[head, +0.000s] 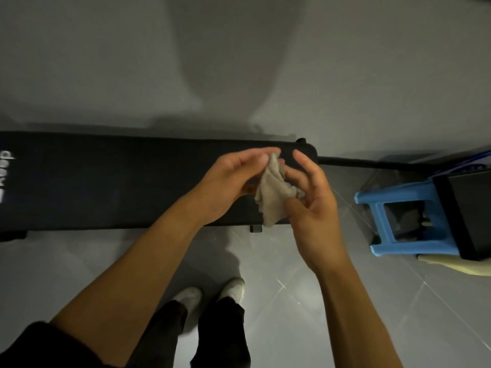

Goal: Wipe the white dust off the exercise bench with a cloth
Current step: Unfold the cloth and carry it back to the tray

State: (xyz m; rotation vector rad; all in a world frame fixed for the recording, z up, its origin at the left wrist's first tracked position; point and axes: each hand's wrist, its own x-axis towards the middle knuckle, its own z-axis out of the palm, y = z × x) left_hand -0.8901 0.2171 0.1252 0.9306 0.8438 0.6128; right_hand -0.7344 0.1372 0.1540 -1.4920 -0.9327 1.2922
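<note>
Beige knitted cloth (pixel 273 192) is bunched between both hands, held above the right end of the black bench (pixel 106 181); whether it touches the pad, I cannot tell. The left hand (pixel 228 181) pinches the cloth's upper edge between thumb and fingertips. The right hand (pixel 310 203) grasps the lower bunch with the thumb pressed on the front and the index finger sticking out straight. White lettering sits at the bench's left end. A thin black bar (pixel 372 163) runs out from the bench's right end. Past that end, on the near side, is a blue plastic stool (pixel 385 197). Its open frame shows dark lumpy stuff inside (too dim to identify). A black box (pixel 467 211) butts against the stool's side facing away from the bench. Pale shoes (pixel 186 298) stand on grey tiles on the bench's near side.
</note>
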